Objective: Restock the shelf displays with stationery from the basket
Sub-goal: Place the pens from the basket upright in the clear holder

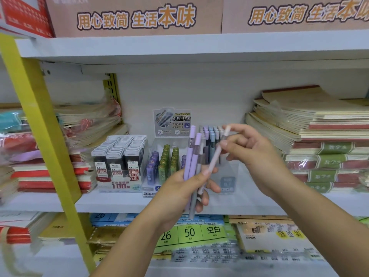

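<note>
My left hand (180, 191) grips a small bunch of pencils (191, 156), two lilac and one grey, held upright in front of the middle shelf. My right hand (247, 145) pinches a pale pink pencil (216, 155) near its upper part; its lower end still lies among the fingers of my left hand. Right behind the hands stands a clear display box (227, 176) with several pastel pencils (210, 134) upright in its back rows. The basket is not in view.
On the white shelf (111, 202) stand a lead-refill display (117, 160) and a box of green and purple lead tubes (165, 160). Notebook stacks fill the left (83, 124) and right (311, 124). A yellow upright (40, 124) crosses at left. Paper packs lie on the lower shelf (191, 234).
</note>
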